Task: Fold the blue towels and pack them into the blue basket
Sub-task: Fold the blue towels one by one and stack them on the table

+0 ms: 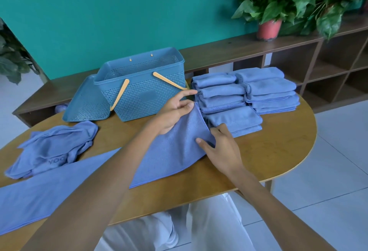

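A: Pinching, both. Left hand lifts the blue towel by its top corner; right hand nips its right edge.

B: Towel where?

A: Long, spread across wooden table, front of blue basket. Folded stack right, crumpled pile left.

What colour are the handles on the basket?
Light orange-yellow handles against the blue basket, seen in the head view.

Periwinkle-blue towels, teal-blue perforated basket (yellow-tan handles), honey-brown wooden table, teal wall.
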